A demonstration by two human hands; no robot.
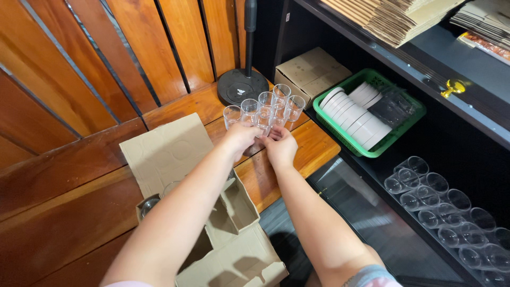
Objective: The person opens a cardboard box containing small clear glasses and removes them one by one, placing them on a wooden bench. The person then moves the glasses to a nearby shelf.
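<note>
Hands meet at a cluster of small clear drinking glasses (pixel 264 109) standing upright on the reddish-brown wooden bench (pixel 79 212), close to the black round stand base (pixel 242 85). Left hand (pixel 241 137) curls its fingers around the nearest glasses; right hand (pixel 280 146) touches the same group just beside it, fingers bent, though whether they clasp a glass I cannot tell. Below the forearms lies an open brown cardboard box with dividers (pixel 234 234), one glass inside. Green plastic basket of white lids (pixel 366 111) sits on a dark shelf, more clear glasses (pixel 451 212) lower down.
</note>
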